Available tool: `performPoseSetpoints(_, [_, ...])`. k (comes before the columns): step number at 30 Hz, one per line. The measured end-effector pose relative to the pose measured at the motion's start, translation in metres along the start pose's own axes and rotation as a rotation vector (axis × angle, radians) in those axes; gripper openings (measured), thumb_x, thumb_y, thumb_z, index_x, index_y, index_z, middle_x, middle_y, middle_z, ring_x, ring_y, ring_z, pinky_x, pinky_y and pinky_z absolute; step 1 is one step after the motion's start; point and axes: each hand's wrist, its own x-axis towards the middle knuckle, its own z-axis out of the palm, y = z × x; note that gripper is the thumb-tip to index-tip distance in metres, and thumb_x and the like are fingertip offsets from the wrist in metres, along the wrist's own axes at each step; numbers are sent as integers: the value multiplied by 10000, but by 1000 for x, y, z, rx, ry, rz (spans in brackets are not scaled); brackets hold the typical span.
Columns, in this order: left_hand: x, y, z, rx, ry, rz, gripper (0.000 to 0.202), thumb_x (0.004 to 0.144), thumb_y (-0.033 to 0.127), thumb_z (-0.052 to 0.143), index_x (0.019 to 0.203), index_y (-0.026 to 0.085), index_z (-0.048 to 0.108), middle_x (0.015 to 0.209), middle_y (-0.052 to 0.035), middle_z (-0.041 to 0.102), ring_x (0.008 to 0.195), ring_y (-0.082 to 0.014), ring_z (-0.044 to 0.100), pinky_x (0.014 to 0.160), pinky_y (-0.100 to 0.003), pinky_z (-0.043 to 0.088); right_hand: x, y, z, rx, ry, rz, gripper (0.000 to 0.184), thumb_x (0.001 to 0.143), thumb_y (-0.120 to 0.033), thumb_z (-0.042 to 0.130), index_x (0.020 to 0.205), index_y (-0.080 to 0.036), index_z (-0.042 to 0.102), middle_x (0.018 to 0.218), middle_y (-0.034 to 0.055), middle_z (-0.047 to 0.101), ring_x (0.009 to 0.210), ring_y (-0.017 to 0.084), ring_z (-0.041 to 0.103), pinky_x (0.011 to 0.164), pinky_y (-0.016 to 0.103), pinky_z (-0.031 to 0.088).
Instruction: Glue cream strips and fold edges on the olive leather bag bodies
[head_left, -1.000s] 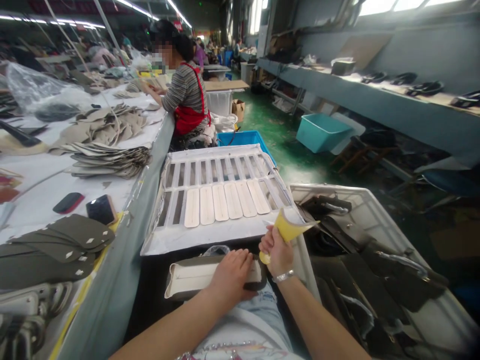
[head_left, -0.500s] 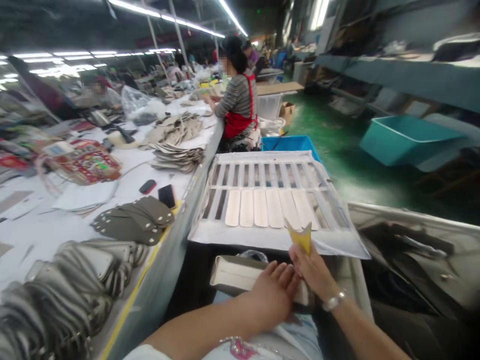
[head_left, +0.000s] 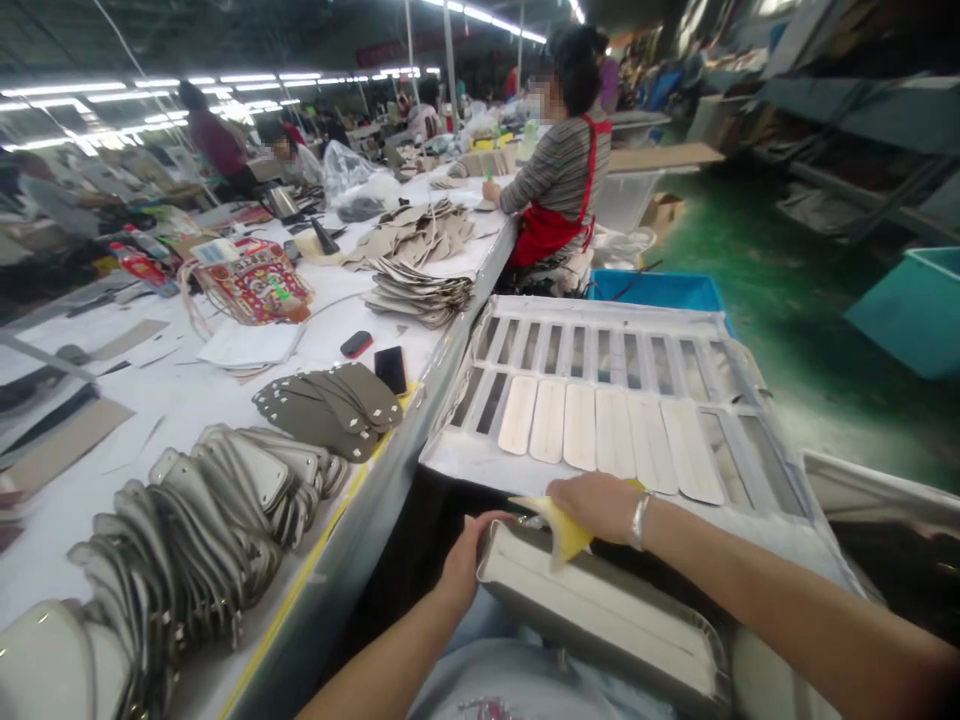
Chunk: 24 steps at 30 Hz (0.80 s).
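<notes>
On my lap lies a long grey box-shaped piece (head_left: 600, 620) with a cream panel facing up, tilted down to the right. My left hand (head_left: 469, 560) is at its left end, fingers curled round the rim and partly hidden behind it. My right hand (head_left: 596, 505) is closed on a thin yellow piece (head_left: 566, 530), whose notched end showed earlier. That yellow piece lies over the upper left edge of the cream panel. Beyond my hands, several cream oblong strips (head_left: 577, 430) lie side by side on a white slatted rack (head_left: 461, 450).
Left, a white worktable (head_left: 330, 345) carries a row of grey curved pieces (head_left: 202, 520), flat dark grey pieces (head_left: 322, 405) and a phone (head_left: 390, 370). A blue bin (head_left: 660, 290) stands behind the rack. A co-worker in a red apron (head_left: 551, 235) sits further along the table.
My left hand has moved from beside the right hand to the grey piece's left end. My right hand has brought the yellow piece down over the panel. The view has swung left.
</notes>
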Motion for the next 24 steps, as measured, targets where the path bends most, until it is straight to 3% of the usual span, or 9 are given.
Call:
performPoseSetpoints(2, [2,-3,1,-15,-11,5,671,878,600,148,1083,163,615,1049,-58,644,1011,-246,536,918,-367,361,24,-18,2,-181,133,-57,414,911,-392,279,829,-168,619,754,101,663,701,222,606,654,353,370])
performPoseSetpoints(5, [5,-10,-5,-126,41,-70,730,829,676,181,1021,149,648,1028,-69,652,1061,-265,515,954,-366,333,52,-39,2,-282,264,-280,516,915,-453,242,715,-163,620,678,73,657,654,185,585,687,346,338])
performPoseSetpoints(8, [8,-14,-7,-345,84,-216,846,741,776,208,964,102,668,968,-113,665,1062,-298,521,961,-391,330,69,-46,-3,-299,277,-566,508,904,-462,277,683,-169,628,658,52,657,652,159,565,710,329,313])
performPoseSetpoints(12, [6,-14,-5,-554,147,-332,856,666,812,330,947,77,666,878,-137,676,992,-314,564,899,-398,385,83,-46,-6,-308,275,-795,450,880,-437,343,662,-164,628,631,49,651,627,149,540,711,328,292])
performPoseSetpoints(17, [-4,-24,-7,-281,374,-339,603,750,655,469,904,109,676,855,-91,679,927,-264,581,877,-355,391,94,-48,-5,-323,286,-973,419,873,-410,365,637,-167,614,598,39,638,580,141,510,699,332,280])
performPoseSetpoints(24, [-18,-24,-3,-67,378,-239,500,796,584,466,846,130,668,900,-74,671,932,-246,554,900,-356,388,102,-51,-4,-313,314,-1138,405,863,-400,379,615,-171,603,567,43,622,559,144,491,676,334,273])
